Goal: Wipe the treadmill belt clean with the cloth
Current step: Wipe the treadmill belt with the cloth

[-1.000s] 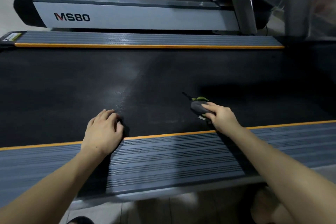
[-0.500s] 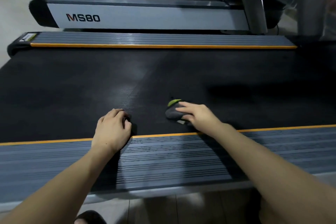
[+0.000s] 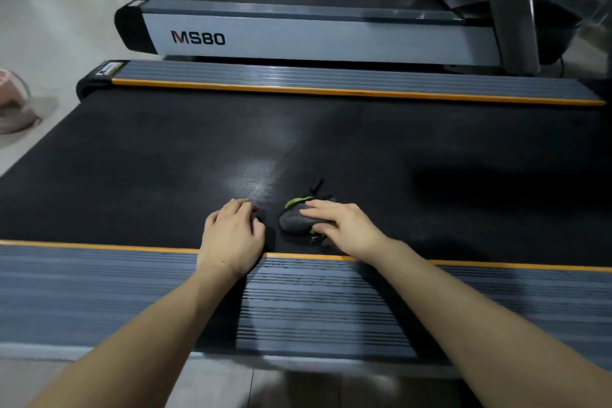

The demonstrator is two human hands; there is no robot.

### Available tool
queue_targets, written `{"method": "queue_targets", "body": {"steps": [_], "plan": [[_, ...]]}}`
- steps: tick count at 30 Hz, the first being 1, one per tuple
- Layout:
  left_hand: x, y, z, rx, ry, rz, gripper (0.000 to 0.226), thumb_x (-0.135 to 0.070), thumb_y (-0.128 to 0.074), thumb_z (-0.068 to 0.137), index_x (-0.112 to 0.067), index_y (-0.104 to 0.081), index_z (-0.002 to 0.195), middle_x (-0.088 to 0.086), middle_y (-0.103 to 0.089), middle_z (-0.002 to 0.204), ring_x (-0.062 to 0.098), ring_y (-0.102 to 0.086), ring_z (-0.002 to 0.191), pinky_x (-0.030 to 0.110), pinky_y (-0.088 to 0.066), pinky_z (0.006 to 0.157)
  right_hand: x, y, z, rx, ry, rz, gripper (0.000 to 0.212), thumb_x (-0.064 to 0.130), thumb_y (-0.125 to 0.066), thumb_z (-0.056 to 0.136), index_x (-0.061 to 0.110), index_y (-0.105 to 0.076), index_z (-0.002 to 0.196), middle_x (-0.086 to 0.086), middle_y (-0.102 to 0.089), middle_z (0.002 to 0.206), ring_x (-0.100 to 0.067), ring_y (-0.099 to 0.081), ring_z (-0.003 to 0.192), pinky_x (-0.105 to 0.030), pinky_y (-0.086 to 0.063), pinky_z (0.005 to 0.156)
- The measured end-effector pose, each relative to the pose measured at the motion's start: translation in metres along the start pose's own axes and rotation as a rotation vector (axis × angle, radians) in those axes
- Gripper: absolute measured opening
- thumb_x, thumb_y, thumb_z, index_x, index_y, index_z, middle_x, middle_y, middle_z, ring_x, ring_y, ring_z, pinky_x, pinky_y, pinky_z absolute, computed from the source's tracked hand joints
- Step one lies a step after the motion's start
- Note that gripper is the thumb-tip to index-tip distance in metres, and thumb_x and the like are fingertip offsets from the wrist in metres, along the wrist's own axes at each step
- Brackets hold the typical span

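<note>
The black treadmill belt (image 3: 165, 159) spans the view from side to side. A bunched grey cloth with a lime-green edge (image 3: 293, 220) lies on the belt near its front edge. My right hand (image 3: 344, 228) presses down on the cloth, fingers spread over it. My left hand (image 3: 231, 235) rests just left of the cloth on the belt's front edge, fingers curled, with nothing seen in it. A lighter sheen marks the belt (image 3: 251, 175) just beyond my hands.
Grey ribbed side rails with orange strips run along the near (image 3: 99, 291) and far (image 3: 331, 81) sides of the belt. A second treadmill marked MS80 (image 3: 298, 36) stands behind, with an upright post (image 3: 510, 10) at right. A pink object (image 3: 13, 106) sits on the floor at left.
My right hand has slid the cloth leftward along the belt until it is close beside my left hand. My left hand stays on the belt's front edge. The camera view has swung left.
</note>
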State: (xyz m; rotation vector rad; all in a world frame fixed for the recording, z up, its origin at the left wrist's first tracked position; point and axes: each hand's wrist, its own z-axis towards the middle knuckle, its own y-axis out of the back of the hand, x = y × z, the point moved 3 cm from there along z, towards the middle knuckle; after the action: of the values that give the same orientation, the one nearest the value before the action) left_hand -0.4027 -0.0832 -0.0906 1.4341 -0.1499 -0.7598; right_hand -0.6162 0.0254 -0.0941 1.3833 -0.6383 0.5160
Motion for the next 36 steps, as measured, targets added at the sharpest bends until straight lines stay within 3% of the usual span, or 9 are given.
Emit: {"method": "queue_targets", "body": {"steps": [5,10,14,19,23,27,31,36], "plan": [[0.001,-0.002,0.0,-0.004,-0.016,0.017,0.026,-0.03,-0.046,0.093,-0.027,-0.062,0.113,-0.009,-0.06,0.126,0.013,-0.049,0.128,0.038,-0.035,0.107,-0.001,-0.003,0.014,-0.017,0.079,-0.097,0.039,0.02,-0.067,0.094,0.035,-0.066,0.13,0.013,-0.055,0.145,-0.009,-0.053,0.132,-0.038,-0.04,0.113],[0.014,0.001,0.004,0.041,-0.04,-0.003,0.033,-0.029,-0.048,0.094,-0.021,-0.061,0.123,-0.003,-0.056,0.137,0.02,-0.039,0.141,0.041,-0.036,0.111,-0.005,-0.005,0.006,0.01,0.133,-0.082,0.04,0.016,-0.067,0.095,0.034,-0.065,0.131,0.015,-0.054,0.146,-0.003,-0.043,0.139,-0.034,-0.034,0.118],[0.05,0.013,0.014,0.051,-0.025,0.139,0.036,-0.03,-0.047,0.096,-0.023,-0.059,0.129,-0.005,-0.05,0.148,0.018,-0.032,0.147,0.041,-0.031,0.114,-0.006,-0.019,0.015,-0.042,0.209,-0.064,0.037,0.013,-0.068,0.093,0.027,-0.069,0.127,0.008,-0.06,0.14,-0.006,-0.049,0.135,-0.037,-0.039,0.114],[0.095,0.022,0.042,0.077,0.098,0.157,0.041,-0.034,-0.04,0.098,-0.021,-0.054,0.134,0.0,-0.046,0.151,0.021,-0.028,0.148,0.043,-0.03,0.114,0.017,-0.049,0.057,-0.091,0.244,-0.084,0.035,0.013,-0.069,0.092,0.024,-0.07,0.125,0.005,-0.062,0.138,-0.011,-0.054,0.131,-0.033,-0.04,0.113],[0.101,0.017,0.045,0.104,0.089,0.132,0.037,-0.033,-0.041,0.098,-0.022,-0.055,0.131,0.001,-0.044,0.153,0.023,-0.026,0.149,0.043,-0.028,0.115,0.03,-0.066,0.088,-0.147,0.172,-0.059,0.035,0.013,-0.07,0.092,0.024,-0.071,0.125,0.004,-0.06,0.14,-0.013,-0.053,0.132,-0.036,-0.039,0.114],[0.098,0.016,0.051,0.138,0.043,0.114,0.039,-0.034,-0.041,0.099,-0.023,-0.053,0.134,0.001,-0.038,0.157,0.022,-0.021,0.151,0.041,-0.023,0.118,0.034,-0.067,0.086,-0.143,0.139,-0.081,0.036,0.023,-0.065,0.096,0.028,-0.065,0.131,0.006,-0.051,0.149,-0.012,-0.041,0.142,-0.033,-0.031,0.12],[0.104,0.02,0.068,0.135,-0.002,0.077,0.04,-0.032,-0.043,0.099,-0.023,-0.051,0.138,0.0,-0.037,0.157,0.021,-0.021,0.151,0.039,-0.023,0.118,0.043,-0.065,0.081,-0.144,0.193,-0.105,0.031,0.03,-0.068,0.093,0.025,-0.072,0.123,0.004,-0.062,0.138,-0.012,-0.054,0.131,-0.038,-0.042,0.112],[0.113,0.019,0.099,0.105,-0.018,0.027,0.041,-0.032,-0.042,0.1,-0.022,-0.051,0.139,0.002,-0.04,0.156,0.023,-0.025,0.15,0.041,-0.025,0.118,0.038,-0.066,0.089,-0.104,0.255,-0.26,0.029,0.023,-0.069,0.093,0.023,-0.071,0.122,0.002,-0.063,0.136,-0.015,-0.057,0.127,-0.028,-0.044,0.109]]}}
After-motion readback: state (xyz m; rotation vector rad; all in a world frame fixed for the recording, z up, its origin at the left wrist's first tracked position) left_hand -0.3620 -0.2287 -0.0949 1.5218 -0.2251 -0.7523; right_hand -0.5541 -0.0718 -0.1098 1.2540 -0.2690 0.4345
